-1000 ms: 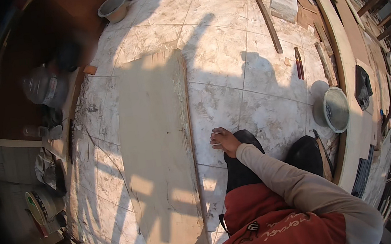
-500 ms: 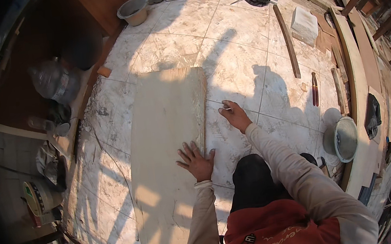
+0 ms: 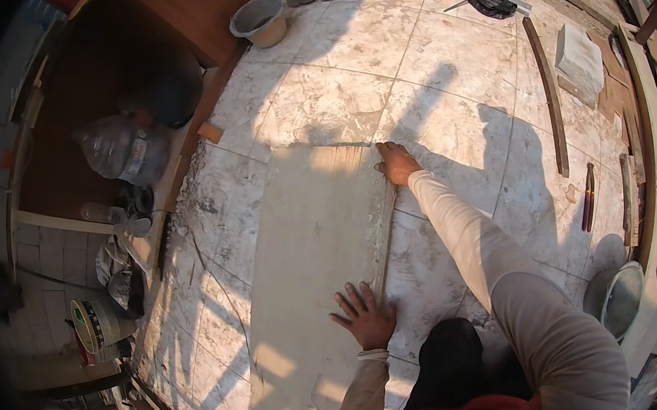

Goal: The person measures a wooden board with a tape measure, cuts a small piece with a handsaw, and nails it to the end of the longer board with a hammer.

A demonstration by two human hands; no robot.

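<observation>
A long pale board (image 3: 311,231) with a rough right edge lies flat on the tiled floor before me, its far end in shade and sun. My left hand (image 3: 368,319) rests palm down on its near right part, fingers spread and thumb by the edge. At the far right corner, my right hand (image 3: 399,164) touches the board with its fingers bent together. What those fingers hold, if anything, is hidden from this angle.
A dark wood strip (image 3: 550,99) and a white block (image 3: 579,63) lie to the right. Nearer are red-handled pliers (image 3: 588,198) and a grey bucket (image 3: 616,298). A basin (image 3: 259,22) stands far left; a large clear bottle (image 3: 128,151) sits inside the brown cabinet (image 3: 54,147).
My right hand has gone from above the floor beside the board to its far right corner, the arm reaching farther out. My left hand stays flat on the board. The view has shifted.
</observation>
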